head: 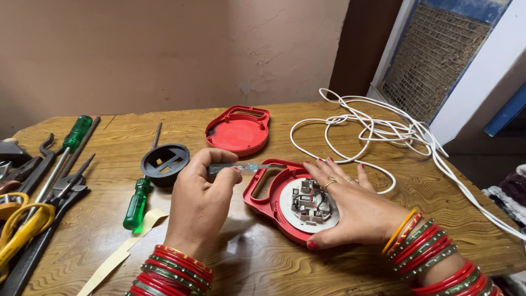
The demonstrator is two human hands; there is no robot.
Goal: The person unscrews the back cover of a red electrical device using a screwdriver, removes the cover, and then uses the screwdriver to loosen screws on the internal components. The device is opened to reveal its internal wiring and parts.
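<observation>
Desk: a worn wooden desk (263,263) against a plain tan wall.
Red case: an open red plastic case (274,205) lies near the middle of the desk, a white disc with metal contacts (309,205) inside it.
Left hand: the left hand (200,200) sits just left of the red case, fingers clenched around a small clear-handled screwdriver (241,168) whose tip reaches over the case's handle end.
Right hand: the right hand (350,211) rests flat on the right side of the red case, fingers spread and released.
Red lid: a red lid (238,131) lies behind the red case.
Black ring: a black ring part (164,163) lies left of the red case, beyond the left hand.
Green screwdriver: a green screwdriver (136,205) lies left of the left hand.
White cable: a white cable (383,134) loops right of and behind the red case.
Tools: pliers and scissors (24,219) lie far left of the red case.
</observation>
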